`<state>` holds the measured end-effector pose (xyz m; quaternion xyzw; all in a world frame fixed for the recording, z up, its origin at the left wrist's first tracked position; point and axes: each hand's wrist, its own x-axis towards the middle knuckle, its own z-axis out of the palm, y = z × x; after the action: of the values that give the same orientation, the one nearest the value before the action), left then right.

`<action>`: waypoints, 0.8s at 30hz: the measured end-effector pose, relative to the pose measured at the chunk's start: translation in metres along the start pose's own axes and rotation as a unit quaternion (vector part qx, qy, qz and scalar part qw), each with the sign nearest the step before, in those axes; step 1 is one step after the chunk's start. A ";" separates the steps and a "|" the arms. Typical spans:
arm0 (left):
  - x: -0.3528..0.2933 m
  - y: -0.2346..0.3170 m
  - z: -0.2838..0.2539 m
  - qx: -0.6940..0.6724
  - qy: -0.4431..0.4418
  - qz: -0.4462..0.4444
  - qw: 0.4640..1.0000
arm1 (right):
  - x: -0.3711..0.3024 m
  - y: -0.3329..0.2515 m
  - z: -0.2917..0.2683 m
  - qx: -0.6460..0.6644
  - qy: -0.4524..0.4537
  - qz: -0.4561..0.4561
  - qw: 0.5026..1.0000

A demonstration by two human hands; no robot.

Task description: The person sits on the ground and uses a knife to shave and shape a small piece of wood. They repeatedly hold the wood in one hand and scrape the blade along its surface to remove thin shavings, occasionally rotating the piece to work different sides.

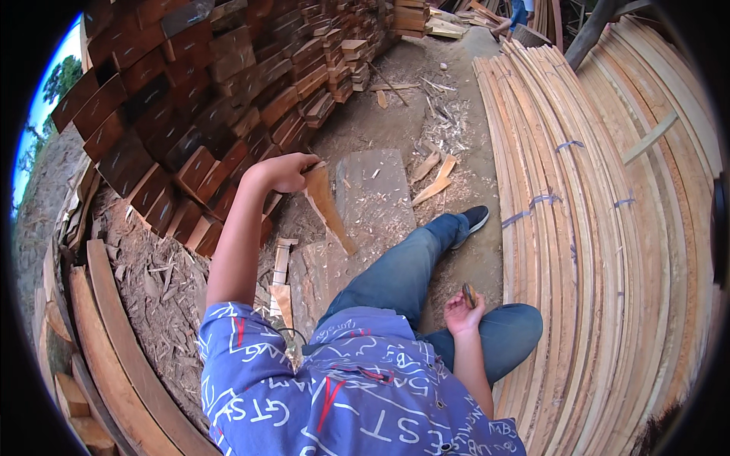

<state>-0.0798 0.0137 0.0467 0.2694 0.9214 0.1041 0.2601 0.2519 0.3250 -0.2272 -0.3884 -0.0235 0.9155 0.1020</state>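
Observation:
My left hand is stretched out ahead, its fingers closed on the upper end of a wood piece. The piece is pale, long and tapered, and its narrow end points down toward the boards on the ground. Close to my bent right knee, my right hand is curled round a small dark brown object with a rounded end. Its kind does not show, since the palm and fingers cover the rest. Beneath the held wood lies a flat, dusty board strewn with shavings. A forked wood offcut rests at its right edge.
Stacked dark timber rises along the left. Long pale planks, bound with strips, fill the right side. Curved slabs lie at lower left. Another wood scrap is near my left elbow. Another person's leg shows at the far end.

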 end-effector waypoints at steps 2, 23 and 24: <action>-0.003 0.001 0.001 0.003 0.014 0.003 1.000 | -0.001 0.000 0.002 -0.001 0.000 0.002 1.000; -0.019 0.004 0.023 -0.029 0.118 -0.030 0.992 | -0.004 -0.003 0.000 -0.003 0.001 0.000 1.000; -0.022 0.003 0.026 -0.031 0.117 -0.015 0.993 | -0.005 0.001 -0.004 -0.013 0.004 0.004 1.000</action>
<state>-0.0491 0.0054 0.0352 0.2333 0.9457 0.1593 0.1606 0.2577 0.3231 -0.2268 -0.3936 -0.0332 0.9139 0.0934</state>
